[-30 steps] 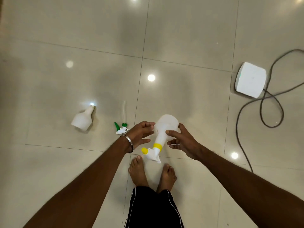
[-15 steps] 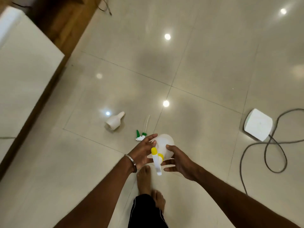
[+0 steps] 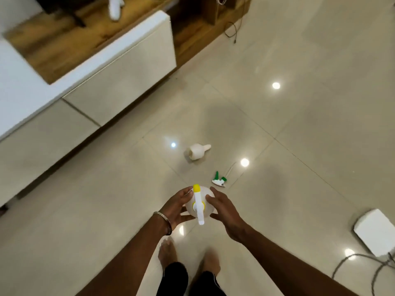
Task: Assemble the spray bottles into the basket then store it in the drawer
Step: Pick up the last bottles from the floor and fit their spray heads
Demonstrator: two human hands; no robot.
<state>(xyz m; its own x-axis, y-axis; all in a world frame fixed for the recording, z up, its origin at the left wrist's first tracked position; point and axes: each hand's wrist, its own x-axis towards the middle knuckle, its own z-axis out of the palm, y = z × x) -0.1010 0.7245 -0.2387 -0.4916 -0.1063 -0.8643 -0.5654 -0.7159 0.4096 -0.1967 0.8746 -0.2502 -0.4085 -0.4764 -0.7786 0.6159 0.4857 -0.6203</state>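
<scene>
At the upper left stands a low white cabinet with shut drawers; no basket is visible. Between left hand and right hand, both cupped on its sides, is the yellow-nozzled spray bottle, apparently assembled. On the tiles, an empty white bottle and green trigger head lie apart, probably joined next.

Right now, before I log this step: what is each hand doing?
Left hand: closed around the yellow-capped spray bottle, gripping its left side.
Right hand: fingers on the same bottle's right side, steadying it.
</scene>
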